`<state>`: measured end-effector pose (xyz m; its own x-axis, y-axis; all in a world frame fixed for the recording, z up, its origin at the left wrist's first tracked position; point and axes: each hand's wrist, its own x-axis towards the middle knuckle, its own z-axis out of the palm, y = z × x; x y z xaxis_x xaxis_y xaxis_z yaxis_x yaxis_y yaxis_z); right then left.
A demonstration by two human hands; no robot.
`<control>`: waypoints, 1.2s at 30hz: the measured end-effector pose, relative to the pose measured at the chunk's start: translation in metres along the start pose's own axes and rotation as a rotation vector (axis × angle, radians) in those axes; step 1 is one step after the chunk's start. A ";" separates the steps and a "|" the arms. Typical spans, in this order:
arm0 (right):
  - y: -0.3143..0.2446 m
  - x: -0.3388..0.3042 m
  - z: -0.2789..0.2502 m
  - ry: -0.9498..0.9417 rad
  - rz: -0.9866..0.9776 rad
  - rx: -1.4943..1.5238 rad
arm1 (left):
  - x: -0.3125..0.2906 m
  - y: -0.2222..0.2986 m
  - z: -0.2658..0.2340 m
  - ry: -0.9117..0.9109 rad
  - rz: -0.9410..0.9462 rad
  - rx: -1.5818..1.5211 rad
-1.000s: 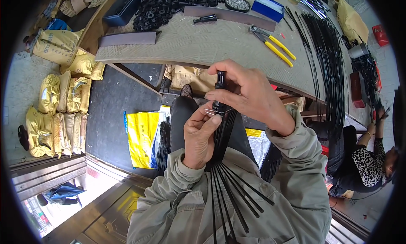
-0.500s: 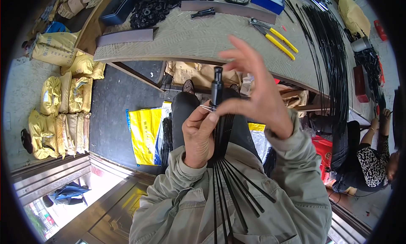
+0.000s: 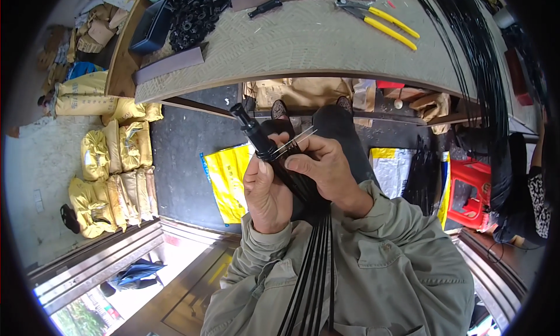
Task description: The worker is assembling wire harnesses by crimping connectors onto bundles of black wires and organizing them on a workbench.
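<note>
1. At the far left, yellow sacks (image 3: 111,199) stand stacked on the floor beside the wall.
2. Right of them, on the table (image 3: 303,53), sit a dark bin (image 3: 153,30) and a pile (image 3: 189,15) of small black parts.
3. Nearer the middle, a yellow bag (image 3: 226,181) lies on the floor, partly covered by the left arm.
4. The black tube (image 3: 252,131) is held above the lap, tilted, its free end pointing up and left beyond the left fingers. Its lower end is at the left thumb, left of the right hand.
5. The left hand (image 3: 265,199) is closed round that lower end, thumb on the near side.
6. Between the hands, thin silver wires (image 3: 304,138) slant up and right across the tube's lower end.
7. Black rods (image 3: 312,201) run from there down between the hands and over the jacket (image 3: 379,272).
8. The right hand (image 3: 332,173) has its fingers bent, thumb against the rods, fingertips near the wires; I cannot tell exactly what it grips.
9. Farther right, yellow-handled pliers (image 3: 392,33) lie on the table.
10. Last comes a red stool (image 3: 481,193) on the floor.
</note>
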<state>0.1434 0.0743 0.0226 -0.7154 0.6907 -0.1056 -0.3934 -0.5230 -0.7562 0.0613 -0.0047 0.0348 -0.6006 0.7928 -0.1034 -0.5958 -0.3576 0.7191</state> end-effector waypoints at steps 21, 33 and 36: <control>-0.027 0.004 -0.009 -0.215 0.187 -0.203 | 0.003 0.001 0.014 -0.136 -0.064 0.221; -0.029 -0.002 0.025 -0.151 -0.622 -0.334 | -0.013 0.010 0.035 -0.149 0.413 0.327; -0.023 -0.005 0.033 -0.187 -0.796 -0.434 | -0.024 0.018 0.038 -0.104 0.473 0.328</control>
<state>0.1366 0.0665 0.0619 -0.4236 0.6543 0.6264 -0.5853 0.3301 -0.7406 0.0846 -0.0114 0.0763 -0.6958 0.6346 0.3365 -0.0695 -0.5257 0.8478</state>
